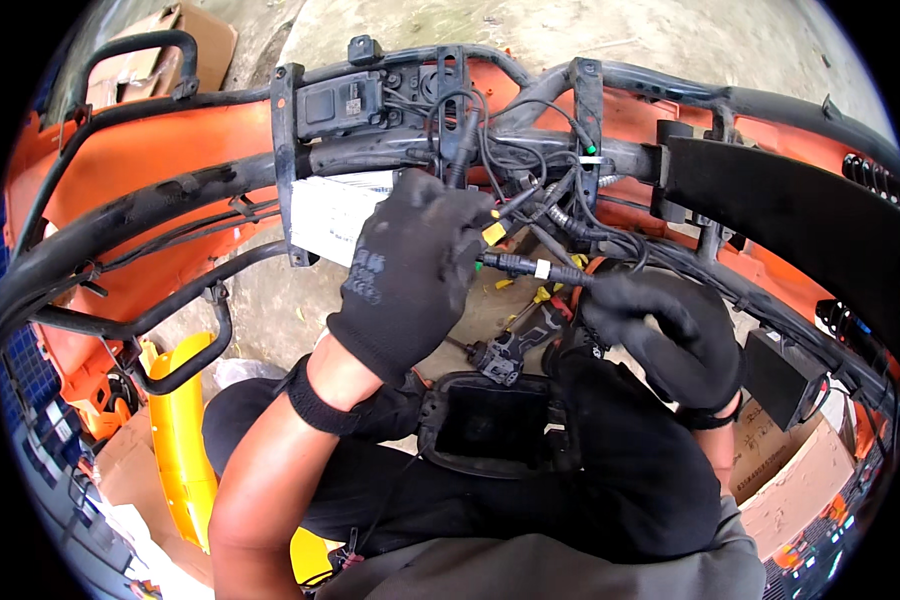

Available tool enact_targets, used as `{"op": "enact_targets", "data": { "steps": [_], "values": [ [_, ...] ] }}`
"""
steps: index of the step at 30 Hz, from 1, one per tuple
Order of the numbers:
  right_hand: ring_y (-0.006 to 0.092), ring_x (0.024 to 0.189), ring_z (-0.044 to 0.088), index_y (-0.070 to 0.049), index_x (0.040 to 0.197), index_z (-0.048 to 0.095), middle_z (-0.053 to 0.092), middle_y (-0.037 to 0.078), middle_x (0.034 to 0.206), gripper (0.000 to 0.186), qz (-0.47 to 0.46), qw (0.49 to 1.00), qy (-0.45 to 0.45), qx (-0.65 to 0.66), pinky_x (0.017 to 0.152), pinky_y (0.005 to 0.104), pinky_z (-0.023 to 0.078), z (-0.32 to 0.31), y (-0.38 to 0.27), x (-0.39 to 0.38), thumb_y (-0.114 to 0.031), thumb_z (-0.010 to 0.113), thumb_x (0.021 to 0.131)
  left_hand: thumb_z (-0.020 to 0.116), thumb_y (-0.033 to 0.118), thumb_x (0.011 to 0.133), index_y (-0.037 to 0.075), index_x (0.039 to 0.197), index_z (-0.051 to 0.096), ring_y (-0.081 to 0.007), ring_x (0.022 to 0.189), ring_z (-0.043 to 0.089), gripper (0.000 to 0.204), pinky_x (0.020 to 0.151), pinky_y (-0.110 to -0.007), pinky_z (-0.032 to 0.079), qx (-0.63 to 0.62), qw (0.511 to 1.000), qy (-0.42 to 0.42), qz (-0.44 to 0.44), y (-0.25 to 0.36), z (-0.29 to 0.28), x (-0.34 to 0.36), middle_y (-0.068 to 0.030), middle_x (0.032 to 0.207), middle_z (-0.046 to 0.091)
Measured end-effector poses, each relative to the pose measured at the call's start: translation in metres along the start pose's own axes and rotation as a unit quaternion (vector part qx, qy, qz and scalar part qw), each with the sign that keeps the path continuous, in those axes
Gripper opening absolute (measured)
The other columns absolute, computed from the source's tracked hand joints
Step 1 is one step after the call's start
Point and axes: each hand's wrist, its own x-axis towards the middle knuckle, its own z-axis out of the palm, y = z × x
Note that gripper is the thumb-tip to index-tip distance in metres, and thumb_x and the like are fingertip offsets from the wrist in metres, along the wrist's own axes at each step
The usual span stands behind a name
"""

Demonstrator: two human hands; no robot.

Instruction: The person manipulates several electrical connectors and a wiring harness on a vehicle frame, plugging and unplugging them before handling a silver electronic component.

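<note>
Both my hands wear black knit gloves. A black cable connector (530, 267) with a white band and a bit of green at its left end spans the gap between them. My left hand (410, 270) is closed at the connector's left end, beside a yellow tag (493, 233); its fingertips are partly hidden. My right hand (665, 330) pinches the right end with curled fingers. Just beyond, a bundle of black wires (560, 205) runs along the black tubular frame (400, 155) of a vehicle. A white paper sheet (335, 215) shows behind my left hand.
A black control box (340, 105) is fixed on the frame, over orange body panels (210, 150). A power tool (515, 345) and a black open bin (495, 425) lie below my hands. Yellow panel (182, 440) at left; cardboard boxes (795, 475) at right and far left.
</note>
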Motion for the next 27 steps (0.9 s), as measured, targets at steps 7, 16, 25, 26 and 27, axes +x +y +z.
{"op": "enact_targets", "data": {
  "steps": [7,16,25,26,27],
  "values": [
    [0.0352,0.105,0.071,0.002,0.125,0.066,0.072,0.019,0.114,0.036,-0.165,0.939,0.073,-0.292,0.09,0.044,0.055,0.013,-0.013,0.026,-0.008,0.071,0.09,0.067,-0.001,0.089,0.0,0.117,0.067,-0.0257,0.085,0.065,0.028,0.072,-0.035,0.052,0.008,0.998,0.045,-0.045,0.009,0.002,-0.005,-0.0151,0.098,0.06],
    [0.0338,0.108,0.061,-0.004,0.123,0.065,0.065,0.013,0.124,0.041,-0.192,0.836,0.092,-0.506,0.095,0.0451,0.051,0.028,0.006,0.063,-0.006,0.067,0.083,0.07,0.012,0.093,0.001,0.106,0.065,-0.0349,0.081,0.058,0.018,0.073,-0.044,0.048,0.051,0.998,-0.01,-0.032,0.003,0.007,-0.006,-0.0177,0.09,0.06],
    [0.0316,0.103,0.062,-0.017,0.126,0.068,0.062,0.009,0.108,0.04,-0.157,0.818,0.109,-0.542,0.087,0.0439,0.053,0.026,0.013,0.079,-0.012,0.067,0.085,0.062,0.008,0.097,-0.001,0.104,0.061,-0.031,0.087,0.056,0.011,0.075,-0.043,0.045,-0.059,0.993,0.077,-0.066,0.0,0.003,-0.01,-0.016,0.092,0.058],
    [0.0323,0.101,0.062,-0.018,0.126,0.069,0.061,0.009,0.105,0.044,-0.143,0.817,0.107,-0.549,0.086,0.0451,0.052,0.026,0.012,0.08,-0.012,0.071,0.083,0.06,0.01,0.1,-0.001,0.104,0.062,-0.0271,0.087,0.057,0.012,0.076,-0.04,0.047,-0.056,0.994,0.076,-0.06,0.001,0.002,-0.008,-0.0133,0.091,0.059],
    [0.033,0.1,0.061,-0.019,0.127,0.069,0.06,0.009,0.102,0.048,-0.128,0.816,0.104,-0.555,0.085,0.0462,0.052,0.026,0.013,0.08,-0.012,0.074,0.08,0.059,0.012,0.102,-0.001,0.103,0.062,-0.0231,0.086,0.058,0.013,0.077,-0.037,0.048,-0.054,0.994,0.073,-0.054,0.001,0.002,-0.008,-0.0106,0.09,0.059]
  ]
}}
